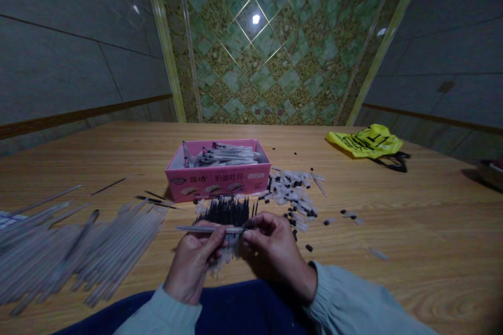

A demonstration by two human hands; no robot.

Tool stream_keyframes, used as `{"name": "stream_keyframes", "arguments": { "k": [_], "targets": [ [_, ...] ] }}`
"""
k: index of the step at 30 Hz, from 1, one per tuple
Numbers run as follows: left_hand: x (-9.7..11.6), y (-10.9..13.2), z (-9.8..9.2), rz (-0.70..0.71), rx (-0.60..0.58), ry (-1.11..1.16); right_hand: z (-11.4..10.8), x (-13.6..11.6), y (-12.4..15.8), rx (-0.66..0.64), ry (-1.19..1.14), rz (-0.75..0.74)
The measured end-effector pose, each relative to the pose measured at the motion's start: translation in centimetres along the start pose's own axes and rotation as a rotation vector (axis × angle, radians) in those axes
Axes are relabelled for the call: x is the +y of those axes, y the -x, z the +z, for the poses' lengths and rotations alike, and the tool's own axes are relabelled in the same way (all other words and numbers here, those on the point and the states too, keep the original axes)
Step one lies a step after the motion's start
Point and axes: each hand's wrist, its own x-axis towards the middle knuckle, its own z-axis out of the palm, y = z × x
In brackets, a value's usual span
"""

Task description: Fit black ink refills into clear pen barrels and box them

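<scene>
We hold the pen barrel (200, 229) crosswise — left hand (194, 261) pinched on its middle, right hand (275, 251) pinched on its right tip.

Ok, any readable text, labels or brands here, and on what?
Pink box, front wall: Chinese characters and an oval logo, too blurred to quote.
Yellow bag: large black print, creased, not readable.
Clear tube held between left hand and right hand: no print visible.
</scene>
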Motion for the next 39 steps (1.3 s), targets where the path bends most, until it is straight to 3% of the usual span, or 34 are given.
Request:
{"name": "stream_keyframes", "arguments": {
  "k": [4, 9, 15, 20, 25, 30, 35, 39],
  "targets": [
    [-0.1, 0.2, 0.2, 0.084, 0.009, -0.091, 0.0, 0.4, 0.0, -0.029, -0.011, 0.047],
    [-0.2, 0.1, 0.2, 0.114, 0.031, -0.094, -0.4, 0.6, 0.0, -0.205, 0.083, 0.070],
    [0.0, -0.1, -0.3, 0.090, 0.016, -0.092, -0.4, 0.2, 0.2, -0.130, 0.187, -0.135],
    [-0.2, -0.1, -0.3, 0.092, 0.019, -0.089, -0.6, 0.6, 0.3, -0.221, 0.226, 0.019],
    [-0.4, -0.3, -0.5, 0.086, 0.014, -0.092, -0.7, 0.2, 0.3, -0.157, 0.270, -0.154],
    [-0.3, -0.3, -0.4, 0.074, -0.021, -0.109, -0.7, 0.6, 0.3, -0.229, 0.250, 0.027],
    [-0.3, -0.4, -0.4, 0.069, 0.011, -0.086, -0.8, 0.9, 0.2, -0.169, 0.226, -0.099],
    [-0.6, -0.4, -0.6, 0.086, -0.040, -0.109, -0.6, 1.1, 0.2, -0.252, 0.139, 0.092]
  ]
}}
